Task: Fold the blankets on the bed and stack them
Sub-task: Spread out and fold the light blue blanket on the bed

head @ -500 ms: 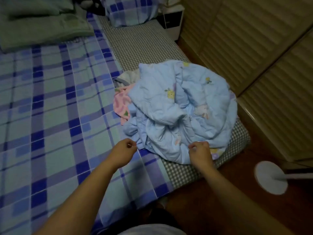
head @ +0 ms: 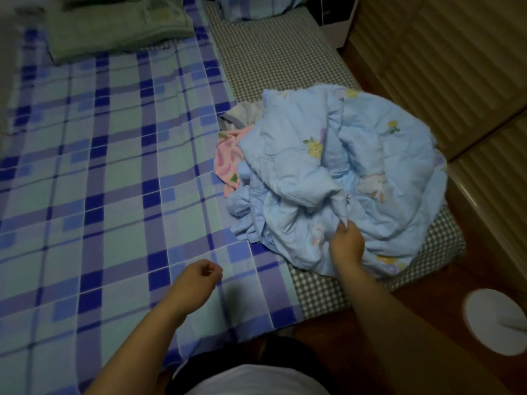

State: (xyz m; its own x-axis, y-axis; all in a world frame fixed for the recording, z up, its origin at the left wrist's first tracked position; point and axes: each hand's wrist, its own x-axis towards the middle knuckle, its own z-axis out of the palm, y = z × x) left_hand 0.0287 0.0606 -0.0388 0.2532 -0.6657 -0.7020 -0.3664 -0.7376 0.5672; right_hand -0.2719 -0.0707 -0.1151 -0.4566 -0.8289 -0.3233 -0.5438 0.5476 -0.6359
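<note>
A light blue quilted blanket (head: 342,172) with small yellow flower prints lies crumpled in a heap at the near right corner of the bed. Under its left edge a pink patterned cloth (head: 228,161) sticks out, and a grey-white cloth (head: 242,114) shows behind that. My right hand (head: 346,243) pinches a fold of the blue blanket near the heap's front. My left hand (head: 199,276) hovers over the blue plaid sheet (head: 99,181), fingers curled shut, holding nothing.
A folded green blanket (head: 114,27) lies at the bed's far left. A plaid pillow (head: 251,7) sits at the head. The grey checked mattress (head: 273,61) shows along the right edge. Slatted wooden wardrobe doors (head: 442,67) stand close on the right. A white round fan base (head: 496,320) rests on the floor.
My right hand has moved up into the blue heap and taken hold of a fold. My left hand has drawn back from the blanket's edge toward me.
</note>
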